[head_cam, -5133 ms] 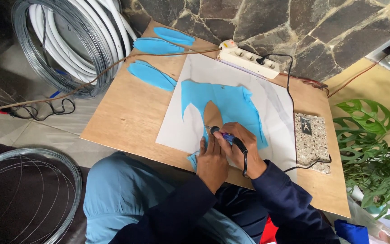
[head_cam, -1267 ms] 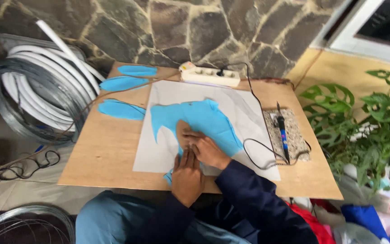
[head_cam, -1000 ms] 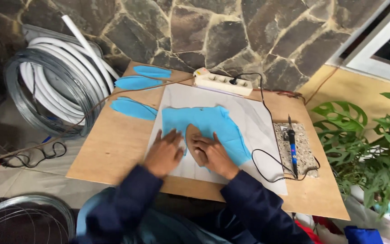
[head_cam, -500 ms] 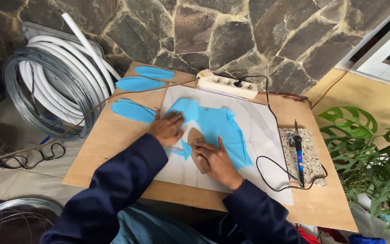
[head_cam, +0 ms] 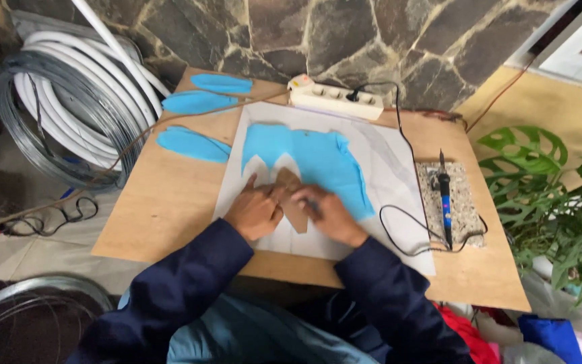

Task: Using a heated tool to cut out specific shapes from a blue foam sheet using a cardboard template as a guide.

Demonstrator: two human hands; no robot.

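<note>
Template [head_cam: 291, 202], between left hand [head_cam: 256, 210] and right hand [head_cam: 328, 214]: plain cardboard brown. Sheet [head_cam: 318, 158] just beyond the fingers: bright sky blue, no pattern. Paper [head_cam: 385, 168] under both hands: white. Board [head_cam: 170, 195] beneath: pale tan wood. Three cut pieces [head_cam: 193, 143] beyond the left hand: same sky blue. Power strip [head_cam: 335, 101] far ahead: cream white. Tool [head_cam: 444, 195] right of the right hand: blue handle, black cord, on a speckled grey slab [head_cam: 463, 202]. Sleeves [head_cam: 190, 283]: dark navy. Wall [head_cam: 345, 34]: grey-brown irregular stone.
</note>
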